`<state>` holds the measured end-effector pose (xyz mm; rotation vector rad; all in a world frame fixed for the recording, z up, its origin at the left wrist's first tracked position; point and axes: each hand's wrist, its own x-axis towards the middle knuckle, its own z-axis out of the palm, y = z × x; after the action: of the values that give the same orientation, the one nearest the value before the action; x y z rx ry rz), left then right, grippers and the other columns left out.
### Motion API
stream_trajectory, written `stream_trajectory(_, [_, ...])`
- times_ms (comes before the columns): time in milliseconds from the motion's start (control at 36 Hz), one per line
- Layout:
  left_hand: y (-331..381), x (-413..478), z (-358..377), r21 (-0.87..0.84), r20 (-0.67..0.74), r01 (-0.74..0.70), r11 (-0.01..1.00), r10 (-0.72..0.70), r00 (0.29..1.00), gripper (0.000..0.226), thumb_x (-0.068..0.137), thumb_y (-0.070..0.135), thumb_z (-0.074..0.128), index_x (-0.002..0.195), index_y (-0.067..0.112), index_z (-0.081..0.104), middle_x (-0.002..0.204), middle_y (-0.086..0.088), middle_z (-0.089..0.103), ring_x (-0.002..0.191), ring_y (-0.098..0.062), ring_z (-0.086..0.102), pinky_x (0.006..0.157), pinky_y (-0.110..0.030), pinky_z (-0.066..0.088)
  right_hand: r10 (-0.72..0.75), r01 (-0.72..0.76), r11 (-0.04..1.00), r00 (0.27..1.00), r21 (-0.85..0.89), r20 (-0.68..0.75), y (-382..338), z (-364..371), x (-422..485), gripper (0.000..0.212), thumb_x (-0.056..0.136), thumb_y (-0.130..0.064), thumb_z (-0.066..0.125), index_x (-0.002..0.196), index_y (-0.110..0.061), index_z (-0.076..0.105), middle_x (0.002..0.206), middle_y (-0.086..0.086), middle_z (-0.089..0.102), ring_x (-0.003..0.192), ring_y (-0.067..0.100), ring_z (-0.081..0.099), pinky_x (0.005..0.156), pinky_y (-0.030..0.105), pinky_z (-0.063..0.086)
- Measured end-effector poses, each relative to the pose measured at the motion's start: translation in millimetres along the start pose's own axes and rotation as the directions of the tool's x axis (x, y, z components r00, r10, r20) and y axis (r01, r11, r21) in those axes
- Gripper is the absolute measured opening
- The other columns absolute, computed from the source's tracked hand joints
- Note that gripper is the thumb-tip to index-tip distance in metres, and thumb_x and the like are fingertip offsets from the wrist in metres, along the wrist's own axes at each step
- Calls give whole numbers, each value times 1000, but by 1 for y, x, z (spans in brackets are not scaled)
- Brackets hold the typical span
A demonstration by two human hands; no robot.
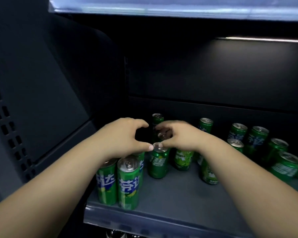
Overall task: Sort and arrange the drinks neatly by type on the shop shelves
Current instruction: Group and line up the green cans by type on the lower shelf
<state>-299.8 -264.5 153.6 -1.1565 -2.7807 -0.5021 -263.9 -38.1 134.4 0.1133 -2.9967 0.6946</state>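
Right hand [179, 137] grips the top of a green can [163, 135] near the left end of the shelf [179, 194]; left hand [122, 138] hovers open and curved above 2 front-corner cans [127, 182].

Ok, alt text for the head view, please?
A person's right hand grips the top of a green can on a dark shop shelf, the left hand arched beside it. More green cans stand unevenly to the right.

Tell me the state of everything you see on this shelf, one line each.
Left hand: fingers curved, over front-left cans, holding nothing.
Right hand: gripping a can's top.
Gripped can: upright, mostly hidden.
Front-left cans: upright, touching.
Right cans: upright, loosely clustered.
Shelf: partly filled.
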Motion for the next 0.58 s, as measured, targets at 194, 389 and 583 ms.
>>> stream_trajectory(194, [14,69,5,96,79,-39,995,31,996,70,77,56,74,139,32,53,137,6,59,119,-15,59,97,-33,50,175,-174,985,984,13,-47,43,-34,2,65,82,-36,81,141,-33,54,134,-6,59,115,14,63,96,34,55])
stream_trajectory(389, [7,126,15,116,207,-27,993,3,978,59,80,44,77,133,31,56,133,7,59,113,-15,59,95,-32,51,187,-193,981,974,-37,-127,81,-43,17,69,83,-25,80,145,-21,52,146,-3,54,130,16,53,92,22,41])
stream_trajectory(583, [-12,166,33,110,197,-111,988,88,976,53,72,33,84,122,27,65,114,7,65,101,-13,63,88,-35,54,208,-220,968,973,-122,-102,101,-33,43,61,76,-23,79,134,-25,61,127,0,66,115,21,63,89,31,50])
